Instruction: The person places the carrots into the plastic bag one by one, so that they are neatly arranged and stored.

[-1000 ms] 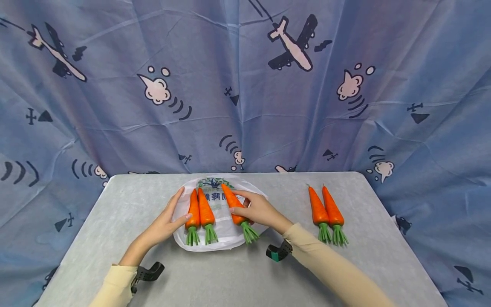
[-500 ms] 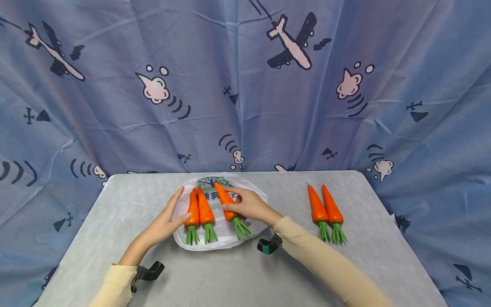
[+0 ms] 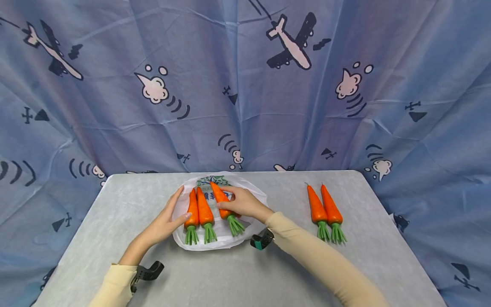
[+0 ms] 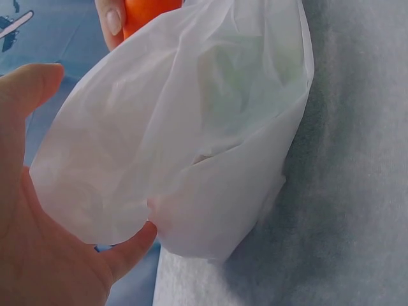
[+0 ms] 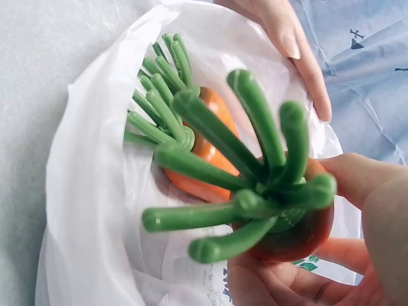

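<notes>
A white plastic bag (image 3: 245,235) with its mouth spread wide lies on the table, two carrots (image 3: 206,209) with green stubs side by side in its left part. Against the bag's left side rests my left hand (image 3: 166,219), fingers fairly straight and thumb apart; the left wrist view shows it along the bag's outer wall (image 4: 210,210). My right hand (image 3: 245,204) grips a third carrot (image 3: 219,196) between thumb and fingers, over the bag's opening and right of the other two. In the right wrist view its green stubs (image 5: 255,185) point at the camera.
Two more carrots (image 3: 326,209) lie together on the right of the grey table (image 3: 215,281). A blue curtain (image 3: 207,55) printed with planes hangs behind the table's far edge. Black wrist straps (image 3: 262,239) are worn on both arms.
My right hand has carried its carrot leftward over the bag, closer to the two carrots inside. The left hand stays at the bag's side.
</notes>
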Demonstrator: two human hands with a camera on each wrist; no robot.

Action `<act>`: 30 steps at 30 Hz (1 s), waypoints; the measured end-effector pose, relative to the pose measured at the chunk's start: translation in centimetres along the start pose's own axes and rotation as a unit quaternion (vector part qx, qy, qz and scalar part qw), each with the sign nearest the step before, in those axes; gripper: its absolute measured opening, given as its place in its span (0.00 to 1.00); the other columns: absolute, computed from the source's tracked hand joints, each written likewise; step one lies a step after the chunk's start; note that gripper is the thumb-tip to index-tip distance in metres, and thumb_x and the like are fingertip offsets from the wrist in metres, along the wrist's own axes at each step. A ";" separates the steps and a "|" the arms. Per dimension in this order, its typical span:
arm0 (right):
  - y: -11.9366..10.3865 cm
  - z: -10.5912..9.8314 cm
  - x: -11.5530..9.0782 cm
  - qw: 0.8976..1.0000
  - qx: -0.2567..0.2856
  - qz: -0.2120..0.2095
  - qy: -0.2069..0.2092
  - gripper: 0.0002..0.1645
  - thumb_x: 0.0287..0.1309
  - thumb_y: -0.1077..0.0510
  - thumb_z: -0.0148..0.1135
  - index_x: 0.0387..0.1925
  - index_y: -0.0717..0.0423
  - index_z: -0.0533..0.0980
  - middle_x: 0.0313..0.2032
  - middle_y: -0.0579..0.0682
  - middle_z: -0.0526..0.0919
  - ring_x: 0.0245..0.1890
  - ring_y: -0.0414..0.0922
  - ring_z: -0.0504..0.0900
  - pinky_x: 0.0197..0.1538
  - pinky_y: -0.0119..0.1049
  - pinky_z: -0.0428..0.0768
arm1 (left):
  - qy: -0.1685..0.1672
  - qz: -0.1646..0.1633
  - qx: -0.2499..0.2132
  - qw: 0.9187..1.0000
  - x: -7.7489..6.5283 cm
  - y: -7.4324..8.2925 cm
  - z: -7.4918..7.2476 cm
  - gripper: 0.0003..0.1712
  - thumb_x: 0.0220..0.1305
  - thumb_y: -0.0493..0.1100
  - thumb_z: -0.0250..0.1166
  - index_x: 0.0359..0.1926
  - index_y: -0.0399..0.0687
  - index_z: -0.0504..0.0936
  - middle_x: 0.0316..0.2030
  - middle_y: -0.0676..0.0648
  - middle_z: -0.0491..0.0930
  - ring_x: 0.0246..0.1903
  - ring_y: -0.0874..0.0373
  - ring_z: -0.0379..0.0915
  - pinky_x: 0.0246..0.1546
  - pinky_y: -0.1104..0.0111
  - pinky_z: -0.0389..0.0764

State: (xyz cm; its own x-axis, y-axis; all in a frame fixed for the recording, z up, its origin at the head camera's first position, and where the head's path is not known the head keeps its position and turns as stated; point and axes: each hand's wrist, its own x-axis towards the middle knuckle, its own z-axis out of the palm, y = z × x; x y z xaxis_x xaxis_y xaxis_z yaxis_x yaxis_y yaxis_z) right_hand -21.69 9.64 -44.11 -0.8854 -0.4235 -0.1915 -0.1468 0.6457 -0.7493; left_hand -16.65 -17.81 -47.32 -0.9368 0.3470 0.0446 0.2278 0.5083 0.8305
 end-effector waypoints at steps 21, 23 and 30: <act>-0.1 1.2 2.2 0.999 -0.045 0.003 0.010 0.40 0.58 0.43 0.67 0.70 0.46 0.68 0.59 0.54 0.81 0.18 0.41 0.76 0.25 0.32 0.80 | 0.002 0.009 0.000 1.000 0.0 0.2 -0.1 0.50 0.70 0.49 0.61 0.80 0.56 0.38 0.79 0.37 0.38 0.77 0.33 0.36 0.71 0.32 0.45; 0.0 1.2 2.4 0.998 -0.055 0.005 0.014 0.40 0.58 0.43 0.66 0.70 0.46 0.68 0.61 0.54 0.79 0.28 0.42 0.79 0.31 0.30 0.80 | 0.002 0.011 0.001 1.000 0.0 0.2 0.0 0.50 0.70 0.49 0.61 0.80 0.56 0.38 0.79 0.37 0.38 0.77 0.33 0.36 0.72 0.32 0.45; 0.2 1.7 3.0 0.998 -0.058 0.005 0.014 0.41 0.58 0.45 0.67 0.71 0.51 0.67 0.66 0.55 0.75 0.45 0.52 0.85 0.43 0.41 0.86 | 0.003 0.013 -0.005 1.000 -0.1 0.1 0.0 0.50 0.70 0.48 0.61 0.80 0.55 0.38 0.79 0.37 0.38 0.77 0.33 0.36 0.72 0.32 0.45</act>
State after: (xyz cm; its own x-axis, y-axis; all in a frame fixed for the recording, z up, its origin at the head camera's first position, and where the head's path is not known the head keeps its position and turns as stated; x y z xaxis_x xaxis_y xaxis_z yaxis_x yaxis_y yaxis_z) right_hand -23.64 7.43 -45.95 -0.8989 -0.3995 -0.1798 -0.1860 0.7196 -0.6690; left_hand -16.54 -17.76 -47.28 -0.9321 0.3554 0.0703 0.2504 0.4916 0.8341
